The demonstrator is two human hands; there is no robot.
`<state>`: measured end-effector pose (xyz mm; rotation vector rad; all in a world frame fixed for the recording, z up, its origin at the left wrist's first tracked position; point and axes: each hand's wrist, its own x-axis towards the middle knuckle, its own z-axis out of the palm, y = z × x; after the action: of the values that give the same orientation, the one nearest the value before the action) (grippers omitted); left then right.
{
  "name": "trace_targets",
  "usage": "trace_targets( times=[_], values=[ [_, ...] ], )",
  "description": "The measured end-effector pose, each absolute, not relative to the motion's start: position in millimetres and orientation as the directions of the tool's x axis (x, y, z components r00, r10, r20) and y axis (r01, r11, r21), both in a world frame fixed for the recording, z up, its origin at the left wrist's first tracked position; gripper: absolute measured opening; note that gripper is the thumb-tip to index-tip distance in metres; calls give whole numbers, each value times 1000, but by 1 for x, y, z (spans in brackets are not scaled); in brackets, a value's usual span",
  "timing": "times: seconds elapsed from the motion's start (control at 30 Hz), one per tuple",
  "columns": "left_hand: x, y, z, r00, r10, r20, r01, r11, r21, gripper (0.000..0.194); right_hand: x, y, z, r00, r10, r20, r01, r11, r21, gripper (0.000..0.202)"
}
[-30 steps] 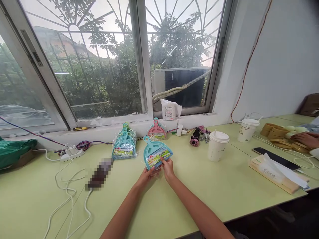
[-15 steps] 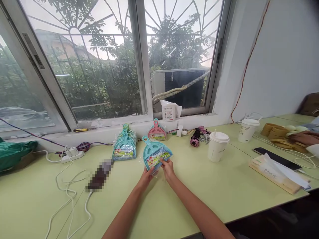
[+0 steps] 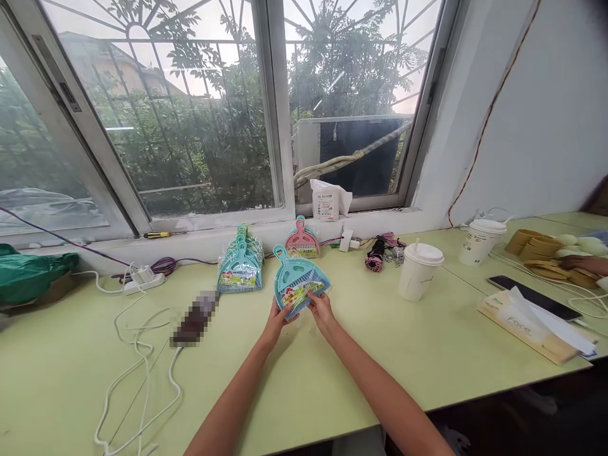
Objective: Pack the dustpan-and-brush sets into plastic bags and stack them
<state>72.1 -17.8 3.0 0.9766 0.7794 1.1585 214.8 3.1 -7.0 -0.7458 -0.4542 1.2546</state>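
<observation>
- The blue dustpan (image 3: pixel 291 271), with a striped brush and printed label under clear wrap, was held over the table (image 3: pixel 361 373), handle pointing away and leaning a little left. Whether any edge touched the table could not be told.
- The left hand (image 3: pixel 274 321) pinched its near left corner, thumb on top; the fingers beneath were mostly hidden.
- The right hand (image 3: pixel 322 309) pinched the near right part, thumb and fingertips by the label.
- It looked like thin plastic: probably light and fairly stiff, hard to break, though the rim might crack if bent sharply.
- The loose wrap was likely slippery and apt to crinkle or slide under the fingers. The firmest places to take hold seemed the looped handle or the solid side edges, rather than the baggy film.
- Behind it to the left stood a row of wrapped dustpans (image 3: pixel 240 273); a pink dustpan (image 3: pixel 301 241) leaned close behind the handle, the nearest obstacle on the far side.
- To the right stood a lidded cup (image 3: pixel 418 278), likely easy to knock over.
- White cables (image 3: pixel 137 345) sprawled on the left, able to snag a sleeve.
</observation>
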Motion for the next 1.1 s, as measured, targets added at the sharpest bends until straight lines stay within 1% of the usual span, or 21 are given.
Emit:
trace_targets(
  times=[0.13,0.23,0.3,0.43,0.53,0.63,0.7,0.77,0.83,0.97,1.03,1.1],
  values=[
    [71,-15,2,195,981,-17,-380,92,920,62,222,5,-2,185,964,-191,-698,-8,-716,31],
    [70,-15,3,219,976,10,-372,74,925,59,227,6,-1,175,951,-253,-722,-51,-690,29],
    [69,-15,4,229,973,17,-368,70,927,60,229,6,-1,174,953,-247,-713,-51,-699,30],
    [67,-15,5,232,973,18,-360,69,931,58,231,5,-2,148,974,-170,-638,-37,-769,36],
    [67,-16,4,245,969,23,-333,62,941,58,233,4,-2,155,971,-182,-589,-57,-806,38],
    [69,-16,3,261,965,16,-312,69,948,57,234,5,-3,176,967,-186,-583,-49,-811,38],
    [70,-14,3,261,965,24,-355,73,932,59,235,6,-4,171,974,-147,-597,-16,-802,39],
    [70,-11,5,245,969,44,-435,69,898,63,234,7,-4,151,983,-107,-603,6,-798,41],
    [68,-8,10,219,975,48,-500,69,863,66,233,7,-5,122,988,-93,-588,-4,-809,43],
    [56,-7,25,157,988,10,-570,82,818,66,229,4,-6,35,996,-83,-539,-51,-841,44],
    [46,-9,33,173,985,11,-624,101,775,74,225,2,-7,0,996,-86,-537,-73,-840,45],
    [37,-11,38,199,980,31,-688,117,716,87,221,-1,-6,-21,995,-98,-549,-94,-831,47]
  ],
)
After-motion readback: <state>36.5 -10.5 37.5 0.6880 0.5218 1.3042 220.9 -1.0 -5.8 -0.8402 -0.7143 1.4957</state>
